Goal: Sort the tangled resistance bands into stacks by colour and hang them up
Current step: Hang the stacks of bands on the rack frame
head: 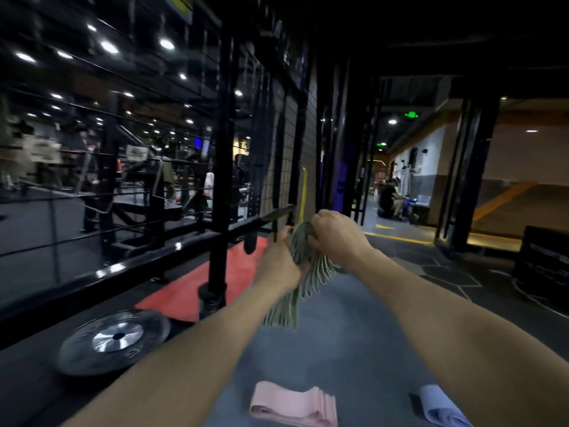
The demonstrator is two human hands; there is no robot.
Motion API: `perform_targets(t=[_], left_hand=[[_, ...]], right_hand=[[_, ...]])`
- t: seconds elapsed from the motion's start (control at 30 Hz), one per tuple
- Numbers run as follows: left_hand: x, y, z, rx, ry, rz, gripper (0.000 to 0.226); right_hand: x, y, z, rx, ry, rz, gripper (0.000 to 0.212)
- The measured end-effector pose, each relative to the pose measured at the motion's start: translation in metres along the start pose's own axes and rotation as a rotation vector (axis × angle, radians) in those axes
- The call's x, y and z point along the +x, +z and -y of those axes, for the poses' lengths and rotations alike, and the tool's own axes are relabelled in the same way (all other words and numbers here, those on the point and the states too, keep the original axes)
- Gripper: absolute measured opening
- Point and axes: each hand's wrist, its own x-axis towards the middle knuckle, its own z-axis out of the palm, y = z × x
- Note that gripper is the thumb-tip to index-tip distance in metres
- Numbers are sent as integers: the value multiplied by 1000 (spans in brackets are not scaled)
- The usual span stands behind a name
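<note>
The left hand (278,260) and the right hand (337,238) both grip one bundle of green resistance bands (303,263), fingers curled round its upper end, the left a little lower and nearer the rack, the right on top; held so, the loops hang free below the hands and fan out instead of dragging on the floor, which probably keeps the stack together for hanging. The bundle is raised in front of the black rack (221,180); a short dark peg (277,214) juts from it just above and beyond the left hand, and it looks a likely place to hang them, though I cannot tell for certain; a yellow band (304,192) already hangs on the mesh panel close behind. On the floor (354,334) near the person lie a folded pink stack (292,405) and a pale lilac stack (443,408), well apart from each other. To the left a weight plate (115,339) and a red mat (215,282) lie by the rack's base; the floor to the right is open.
</note>
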Motion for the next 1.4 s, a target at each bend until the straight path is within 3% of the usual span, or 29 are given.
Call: perform_targets(t=[0.07, 0.17, 0.27, 0.4, 0.5, 0.7, 0.93, 1.2, 1.4], left_hand=[[-6, -20, 8, -13, -46, -70, 57], [-17, -45, 28, -26, -152, -166, 30], [-31, -69, 46, 6, -137, -223, 11], [-42, -110, 50, 171, -44, -208, 16], [-46, -141, 50, 275, -72, -155, 26], [-56, -181, 57, 433, -12, -155, 21], [-47, -199, 65, 480, 3, -186, 16], [9, -196, 69, 777, 44, -283, 26], [54, -200, 81, 819, 39, -254, 19]], right_hand=[[8, -10, 24, 20, -12, -18, 24], [15, -22, 50, 58, -31, -53, 22], [16, -30, 67, 95, -18, -70, 21], [10, -37, 88, 156, 24, -63, 22], [5, -39, 101, 184, 26, -34, 19], [-5, -33, 131, 115, -63, -35, 36], [16, -21, 138, 60, -90, -74, 34], [78, 28, 130, 384, -118, -152, 20], [123, 56, 120, 547, -199, -146, 58]])
